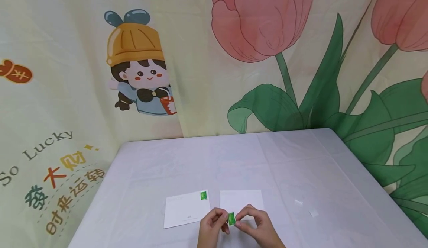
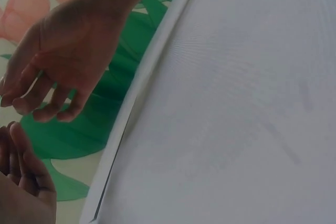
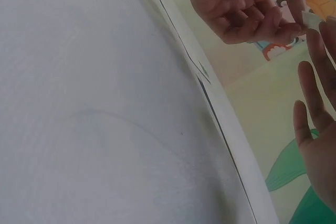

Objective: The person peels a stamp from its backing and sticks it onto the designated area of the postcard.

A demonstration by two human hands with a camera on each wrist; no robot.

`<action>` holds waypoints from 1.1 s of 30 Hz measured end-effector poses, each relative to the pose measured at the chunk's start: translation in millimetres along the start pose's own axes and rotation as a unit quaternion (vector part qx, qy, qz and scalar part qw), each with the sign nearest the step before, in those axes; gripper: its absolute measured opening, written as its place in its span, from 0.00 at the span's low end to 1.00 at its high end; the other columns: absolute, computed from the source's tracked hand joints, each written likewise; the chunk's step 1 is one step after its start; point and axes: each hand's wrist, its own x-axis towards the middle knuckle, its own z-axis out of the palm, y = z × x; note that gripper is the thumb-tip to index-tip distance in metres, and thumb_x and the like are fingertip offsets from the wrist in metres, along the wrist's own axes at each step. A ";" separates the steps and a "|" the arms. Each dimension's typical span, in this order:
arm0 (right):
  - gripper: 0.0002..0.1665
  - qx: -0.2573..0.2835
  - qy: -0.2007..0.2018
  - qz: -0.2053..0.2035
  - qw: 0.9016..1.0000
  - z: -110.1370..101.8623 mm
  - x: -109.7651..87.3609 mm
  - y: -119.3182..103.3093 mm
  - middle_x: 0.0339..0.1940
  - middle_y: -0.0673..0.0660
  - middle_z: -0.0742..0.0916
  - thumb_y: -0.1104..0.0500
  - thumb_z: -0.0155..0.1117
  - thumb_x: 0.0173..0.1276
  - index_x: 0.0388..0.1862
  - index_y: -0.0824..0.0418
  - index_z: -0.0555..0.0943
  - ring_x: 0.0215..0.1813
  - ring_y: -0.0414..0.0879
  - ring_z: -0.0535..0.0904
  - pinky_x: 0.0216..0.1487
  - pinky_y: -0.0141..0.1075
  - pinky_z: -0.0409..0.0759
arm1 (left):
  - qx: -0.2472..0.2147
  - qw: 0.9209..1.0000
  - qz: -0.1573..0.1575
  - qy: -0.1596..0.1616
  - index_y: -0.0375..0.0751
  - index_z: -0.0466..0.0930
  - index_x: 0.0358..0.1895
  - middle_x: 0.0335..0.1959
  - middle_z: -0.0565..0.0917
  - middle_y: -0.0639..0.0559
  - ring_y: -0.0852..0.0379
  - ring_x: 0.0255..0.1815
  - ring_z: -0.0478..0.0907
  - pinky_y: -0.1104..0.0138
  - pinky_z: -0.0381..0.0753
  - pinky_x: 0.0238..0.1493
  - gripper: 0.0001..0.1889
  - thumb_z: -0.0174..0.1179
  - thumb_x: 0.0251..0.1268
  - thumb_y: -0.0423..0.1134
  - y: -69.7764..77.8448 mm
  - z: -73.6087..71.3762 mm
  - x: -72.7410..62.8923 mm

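A small green postage stamp with a white edge point(image 1: 232, 219) is held up between the two hands over the near part of the table. My left hand point(image 1: 213, 225) pinches its left side. At its right edge, the thumb and forefinger of my right hand point(image 1: 259, 225) pinch it. The stamp's pale back point(image 3: 311, 20) shows between the fingertips in the right wrist view. Just beyond the hands lies a plain white envelope point(image 1: 240, 199), partly covered by them. To its left rests another white envelope point(image 1: 184, 208), bearing a green stamp point(image 1: 203, 195) at its top right corner.
Two small whitish scraps point(image 1: 298, 202) lie apart on the right of the table. A white cloth point(image 1: 200, 162) covers the table. Behind it hangs a printed curtain point(image 1: 197, 73) with tulips and a cartoon figure.
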 end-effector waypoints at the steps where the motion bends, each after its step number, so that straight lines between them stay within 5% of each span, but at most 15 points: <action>1: 0.06 -0.002 0.003 -0.005 1.000 -0.7 0.1 0.2 0.34 0.53 0.84 0.68 0.61 0.62 0.37 0.60 0.81 0.41 0.46 0.78 0.48 0.42 0.71 | 0.005 1.000 -0.001 -0.006 0.25 0.74 0.37 0.24 0.79 0.51 0.61 0.18 0.73 0.71 0.75 0.25 0.10 0.55 0.63 0.32 1.3 -0.2 1.3; 8: 0.04 -0.039 0.091 0.002 0.995 -6.4 2.7 -6.0 0.30 0.49 0.83 0.66 0.65 0.59 0.31 0.57 0.81 0.39 0.44 0.76 0.50 0.39 0.68 | 0.038 0.998 0.007 -0.046 0.26 0.77 0.37 0.27 0.79 0.51 0.61 0.20 0.73 0.71 0.74 0.28 0.11 0.57 0.63 0.35 18.6 4.2 17.2; 12: 0.03 -0.065 0.183 0.055 0.979 -12.2 8.5 -8.4 0.28 0.46 0.83 0.60 0.68 0.57 0.28 0.55 0.82 0.40 0.42 0.75 0.51 0.41 0.65 | 0.115 0.990 0.065 -0.049 0.34 0.81 0.36 0.30 0.81 0.50 0.61 0.23 0.74 0.72 0.74 0.27 0.09 0.60 0.62 0.38 27.7 14.7 32.7; 17: 0.07 -0.125 0.267 0.084 0.952 -25.1 15.8 -2.8 0.26 0.44 0.84 0.53 0.69 0.57 0.27 0.54 0.82 0.39 0.41 0.74 0.50 0.42 0.63 | 0.221 0.956 0.193 -0.013 0.44 0.84 0.32 0.28 0.82 0.57 0.64 0.28 0.76 0.72 0.73 0.29 0.06 0.63 0.58 0.42 13.7 32.0 60.4; 19: 0.07 -0.156 0.293 0.092 0.939 -30.3 18.1 -0.7 0.25 0.43 0.84 0.53 0.69 0.56 0.26 0.54 0.82 0.37 0.41 0.73 0.49 0.42 0.64 | 0.251 0.943 0.218 0.000 0.47 0.85 0.31 0.27 0.82 0.60 0.65 0.29 0.76 0.72 0.72 0.29 0.05 0.64 0.57 0.43 9.7 39.3 68.6; 28: 0.05 -0.320 0.328 0.088 0.885 -48.8 24.8 18.6 0.19 0.43 0.83 0.59 0.72 0.52 0.21 0.54 0.84 0.28 0.42 0.74 0.34 0.37 0.67 | 0.357 0.895 0.266 0.018 0.44 0.85 0.29 0.23 0.78 0.62 0.65 0.26 0.75 0.72 0.74 0.28 0.03 0.65 0.56 0.39 -9.0 64.0 92.6; 33: 0.06 -0.346 0.326 0.113 0.872 -52.8 26.6 32.3 0.16 0.42 0.80 0.58 0.72 0.50 0.19 0.52 0.83 0.26 0.41 0.71 0.36 0.39 0.63 | 0.392 0.882 0.261 0.032 0.45 0.85 0.27 0.22 0.77 0.62 0.67 0.23 0.72 0.74 0.70 0.24 0.04 0.66 0.54 0.39 -18.1 70.8 100.8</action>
